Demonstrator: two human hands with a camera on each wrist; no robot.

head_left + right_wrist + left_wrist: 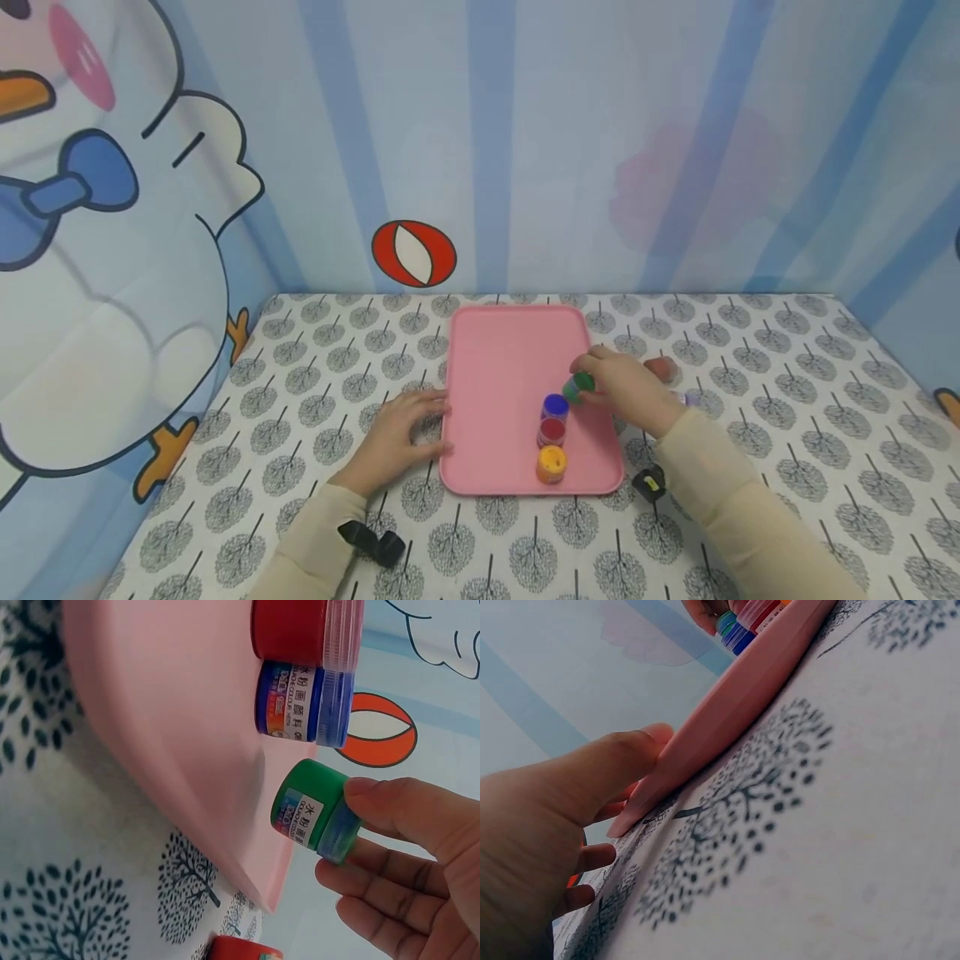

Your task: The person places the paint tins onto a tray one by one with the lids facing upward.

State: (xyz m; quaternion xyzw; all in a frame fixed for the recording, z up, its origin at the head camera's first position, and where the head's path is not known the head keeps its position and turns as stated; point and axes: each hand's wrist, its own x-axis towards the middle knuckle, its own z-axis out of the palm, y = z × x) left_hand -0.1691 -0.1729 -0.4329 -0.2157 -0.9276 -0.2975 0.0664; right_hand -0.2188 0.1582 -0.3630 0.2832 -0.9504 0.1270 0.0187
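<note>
My right hand [628, 387] pinches a green gouache paint jar [307, 806] by its lid between thumb and fingers. The jar tilts over the right side of a pink tray [495, 367]. Just in front of it, a blue paint jar [555, 407], a red paint jar [551, 432] and a yellow-orange paint jar [551, 467] stand in a row on the tray. At the tray's left edge is my left hand [396, 432], fingers spread and thumb touching the rim, as the left wrist view shows.
Right of the tray, a red jar [660, 368] lies on the patterned tablecloth [750, 433], partly behind the right hand. A small pale purple thing [688, 399] shows beside the right wrist. A cartoon-printed wall [555, 150] rises behind the table.
</note>
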